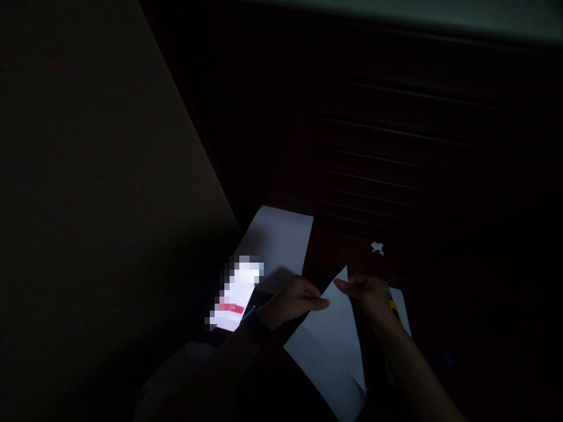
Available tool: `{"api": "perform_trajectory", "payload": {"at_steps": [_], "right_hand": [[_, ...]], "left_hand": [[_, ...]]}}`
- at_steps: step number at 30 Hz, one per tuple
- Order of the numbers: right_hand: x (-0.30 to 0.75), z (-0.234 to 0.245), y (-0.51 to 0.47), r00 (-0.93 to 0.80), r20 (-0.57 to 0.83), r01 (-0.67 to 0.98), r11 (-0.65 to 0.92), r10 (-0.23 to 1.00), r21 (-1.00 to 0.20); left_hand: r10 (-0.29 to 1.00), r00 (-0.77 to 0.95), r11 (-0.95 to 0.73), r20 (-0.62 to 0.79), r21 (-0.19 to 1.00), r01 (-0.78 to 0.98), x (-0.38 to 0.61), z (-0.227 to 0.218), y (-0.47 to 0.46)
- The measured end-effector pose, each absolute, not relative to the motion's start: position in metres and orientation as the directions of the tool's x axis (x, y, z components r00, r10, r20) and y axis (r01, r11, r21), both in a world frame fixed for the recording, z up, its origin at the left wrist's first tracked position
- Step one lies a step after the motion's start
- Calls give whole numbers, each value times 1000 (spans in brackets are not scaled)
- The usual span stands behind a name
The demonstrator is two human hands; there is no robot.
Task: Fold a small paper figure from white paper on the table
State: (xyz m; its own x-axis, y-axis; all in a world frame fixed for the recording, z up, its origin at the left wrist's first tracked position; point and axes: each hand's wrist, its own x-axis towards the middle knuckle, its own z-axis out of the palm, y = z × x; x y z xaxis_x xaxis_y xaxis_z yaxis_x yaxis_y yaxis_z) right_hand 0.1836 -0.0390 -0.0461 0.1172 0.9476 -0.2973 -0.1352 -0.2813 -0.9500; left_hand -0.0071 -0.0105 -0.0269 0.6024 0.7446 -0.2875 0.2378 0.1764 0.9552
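The scene is very dark. My left hand (295,300) pinches the left edge of a white sheet of paper (333,340) that has a pointed upper corner and lies over a dark table (343,246). My right hand (368,293) pinches the same sheet near that upper corner, fingers closed on it. A dark band sits on my left wrist. Under my right hand a long dark object with a yellow part (394,309) lies on another bit of white paper; I cannot make out what it is.
A second white sheet (281,240) lies behind my left hand. A lit phone screen (235,296) glows to its left. A small white paper scrap (377,248) rests on the table. A pale wall (88,176) fills the left side.
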Motion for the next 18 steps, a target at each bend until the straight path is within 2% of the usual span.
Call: {"api": "perform_trajectory", "payload": {"at_steps": [10, 14, 18], "right_hand": [[182, -48, -37, 234, -241, -119, -218, 942, -969], [179, -44, -38, 240, -214, -52, -207, 947, -977], [182, -49, -37, 280, -231, -98, -212, 932, -972]], "left_hand": [[714, 628, 178, -309, 948, 263, -7, -27, -9], [733, 629, 128, -261, 960, 249, -7, -31, -8], [789, 591, 100, -170, 984, 150, -2, -34, -9]]}}
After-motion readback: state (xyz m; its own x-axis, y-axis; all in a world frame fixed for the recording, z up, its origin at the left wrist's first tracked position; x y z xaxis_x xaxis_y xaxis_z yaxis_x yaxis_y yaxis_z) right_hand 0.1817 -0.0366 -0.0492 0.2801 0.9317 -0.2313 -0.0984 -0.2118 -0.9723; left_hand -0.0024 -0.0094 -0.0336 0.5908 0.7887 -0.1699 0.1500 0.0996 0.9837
